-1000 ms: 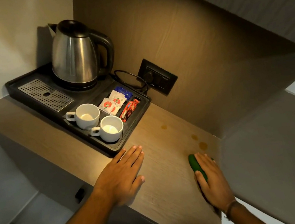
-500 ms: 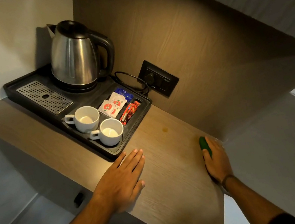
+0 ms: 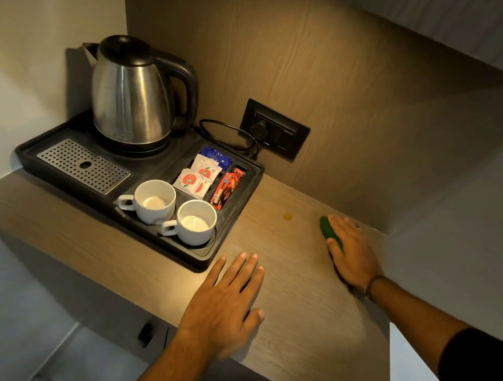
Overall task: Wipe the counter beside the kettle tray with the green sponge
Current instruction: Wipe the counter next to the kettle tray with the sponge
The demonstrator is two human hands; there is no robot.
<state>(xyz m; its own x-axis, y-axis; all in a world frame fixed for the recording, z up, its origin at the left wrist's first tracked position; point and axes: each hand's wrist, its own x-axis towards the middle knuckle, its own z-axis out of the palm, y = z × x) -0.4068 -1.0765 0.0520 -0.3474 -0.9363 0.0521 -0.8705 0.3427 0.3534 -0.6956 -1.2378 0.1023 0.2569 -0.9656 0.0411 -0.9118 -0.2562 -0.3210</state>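
Note:
The wooden counter point(image 3: 296, 286) runs right of the black kettle tray point(image 3: 203, 256). My right hand point(image 3: 352, 251) presses the green sponge point(image 3: 328, 229) flat on the counter, close to the back wall near the right corner; only the sponge's left edge shows from under the fingers. A small amber stain point(image 3: 287, 216) lies on the wood to the left of the sponge. My left hand point(image 3: 226, 304) rests flat with fingers spread on the counter, just in front of the tray's near corner, holding nothing.
On the tray stand a steel kettle point(image 3: 134, 93), two white cups point(image 3: 153, 200) point(image 3: 197, 221), sachets point(image 3: 198, 176) and a drip grate point(image 3: 83, 165). A cord loops to a black wall socket point(image 3: 275, 130). Walls close the counter at the back and right.
My right hand slid the sponge away from me toward the back wall, over two amber spots that no longer show. My left hand stayed flat in place.

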